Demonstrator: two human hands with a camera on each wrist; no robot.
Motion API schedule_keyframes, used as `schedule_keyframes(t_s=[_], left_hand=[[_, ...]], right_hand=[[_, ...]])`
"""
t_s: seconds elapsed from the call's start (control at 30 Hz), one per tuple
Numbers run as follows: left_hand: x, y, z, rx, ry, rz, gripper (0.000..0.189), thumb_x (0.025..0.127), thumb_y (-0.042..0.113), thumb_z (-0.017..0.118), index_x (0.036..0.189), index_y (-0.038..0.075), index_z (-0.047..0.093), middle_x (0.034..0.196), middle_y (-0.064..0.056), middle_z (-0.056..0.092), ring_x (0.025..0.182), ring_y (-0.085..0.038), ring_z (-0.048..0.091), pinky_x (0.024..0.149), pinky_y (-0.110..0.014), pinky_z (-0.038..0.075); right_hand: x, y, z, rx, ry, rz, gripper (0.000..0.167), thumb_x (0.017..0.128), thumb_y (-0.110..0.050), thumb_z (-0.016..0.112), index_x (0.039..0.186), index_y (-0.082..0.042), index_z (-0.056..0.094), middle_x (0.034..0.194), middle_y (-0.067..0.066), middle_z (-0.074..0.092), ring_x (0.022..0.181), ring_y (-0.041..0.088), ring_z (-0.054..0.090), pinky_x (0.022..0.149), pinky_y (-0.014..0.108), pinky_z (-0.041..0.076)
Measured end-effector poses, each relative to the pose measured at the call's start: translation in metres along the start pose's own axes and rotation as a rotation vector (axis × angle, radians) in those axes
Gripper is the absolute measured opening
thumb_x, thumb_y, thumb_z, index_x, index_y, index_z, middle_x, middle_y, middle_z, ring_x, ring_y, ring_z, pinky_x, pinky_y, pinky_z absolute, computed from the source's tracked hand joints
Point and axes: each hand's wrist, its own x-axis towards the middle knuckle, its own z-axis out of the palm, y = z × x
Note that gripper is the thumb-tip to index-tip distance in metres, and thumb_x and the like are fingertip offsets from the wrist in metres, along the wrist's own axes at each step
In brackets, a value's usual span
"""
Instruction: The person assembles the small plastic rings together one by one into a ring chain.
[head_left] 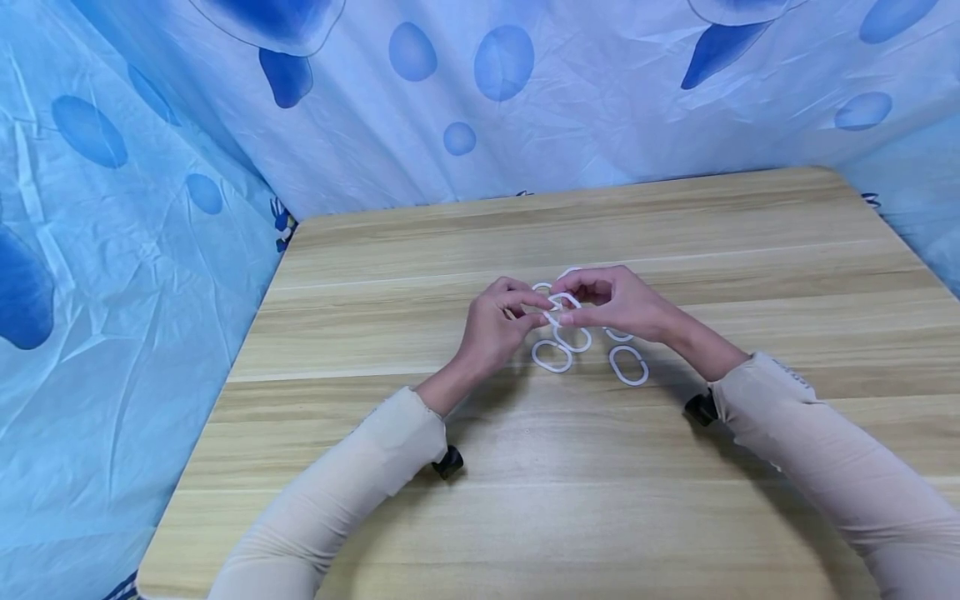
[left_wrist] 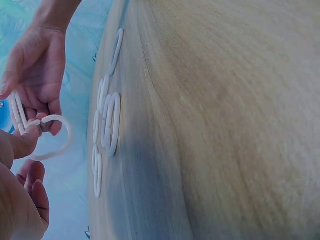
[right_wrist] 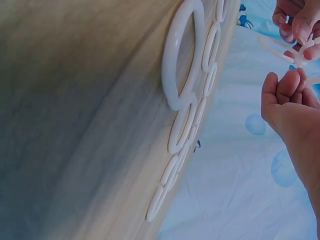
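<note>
Above the far middle of the table, my left hand (head_left: 497, 323) and right hand (head_left: 624, 305) meet fingertip to fingertip. The left hand pinches a white oval ring (left_wrist: 69, 136) between thumb and fingers, and a small gap in its loop shows near the fingertips. Between the right thumb and fingers sit more white rings (left_wrist: 18, 111), which meet the left hand's ring at the fingertips. Whether they are linked I cannot tell. Below the hands, several like rings lie flat on the wood, among them one at the front left (head_left: 551, 356) and one at the front right (head_left: 628, 365).
The wood-grain table (head_left: 517, 517) has a rounded far right corner. Blue patterned sheeting (head_left: 360, 125) hangs behind it and along the left side. A small black device (head_left: 448, 462) is at the left sleeve cuff, and another (head_left: 701, 409) at the right one.
</note>
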Motion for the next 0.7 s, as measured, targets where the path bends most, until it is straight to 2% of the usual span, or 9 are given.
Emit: schedule_keyframes(t_s=[0.2,0.37,0.5,0.7], left_hand=[[0.001,0.000,-0.001,-0.020,0.012,0.008,0.015,0.077,0.002,0.079,0.091,0.009,0.078,0.102,-0.005,0.066,0.076,-0.013,0.058,0.067,-0.031,0.052],[0.001,0.001,-0.002,-0.024,0.046,0.010,0.012,0.078,0.005,0.079,0.089,0.008,0.078,0.100,-0.002,0.067,0.078,-0.012,0.058,0.067,-0.028,0.051],[0.002,0.000,-0.003,-0.021,0.091,0.007,0.010,0.078,0.007,0.079,0.088,0.008,0.078,0.092,0.001,0.069,0.072,-0.011,0.056,0.063,-0.022,0.046],[0.002,-0.003,-0.005,-0.049,0.119,-0.049,0.011,0.077,0.005,0.080,0.088,0.006,0.077,0.081,-0.001,0.068,0.064,-0.012,0.050,0.057,-0.019,0.039]], right_hand=[[-0.001,0.004,-0.006,0.009,-0.103,-0.001,0.038,0.090,-0.018,0.069,0.125,-0.006,0.062,0.114,0.011,0.063,0.096,0.018,0.061,0.082,0.026,0.052],[-0.002,0.005,-0.013,-0.023,-0.167,0.014,0.038,0.093,-0.018,0.066,0.128,-0.005,0.060,0.121,0.010,0.064,0.108,0.019,0.060,0.090,0.027,0.050],[-0.004,0.006,-0.020,-0.081,-0.112,0.026,0.036,0.092,-0.017,0.066,0.124,-0.002,0.061,0.117,0.011,0.066,0.106,0.018,0.062,0.089,0.024,0.050],[-0.009,0.010,-0.033,-0.228,0.002,0.044,0.030,0.090,-0.014,0.068,0.115,0.002,0.065,0.107,0.018,0.067,0.095,0.012,0.062,0.080,0.018,0.049]])
